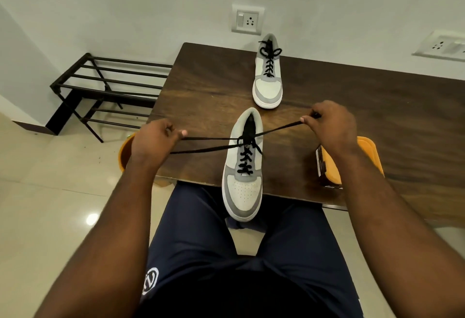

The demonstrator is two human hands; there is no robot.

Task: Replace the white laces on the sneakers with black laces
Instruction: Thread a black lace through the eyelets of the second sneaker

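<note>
Wooden counter (201,86) carried both sneakers. Left hand (153,141) and right hand (332,126) each pinched an end of the near shoe's (242,192) black lace (276,129), pulled taut; being soft and limp, it probably handles best held near its ends.

Both forearms extend forward and apart, bare to the elbow. The left hand (153,141) is curled, thumb and fingers pinching one end of the black lace (208,139). The right hand (332,122) is curled likewise, pinching the other end. The hands sit well apart, holding the lace taut between them.
</note>
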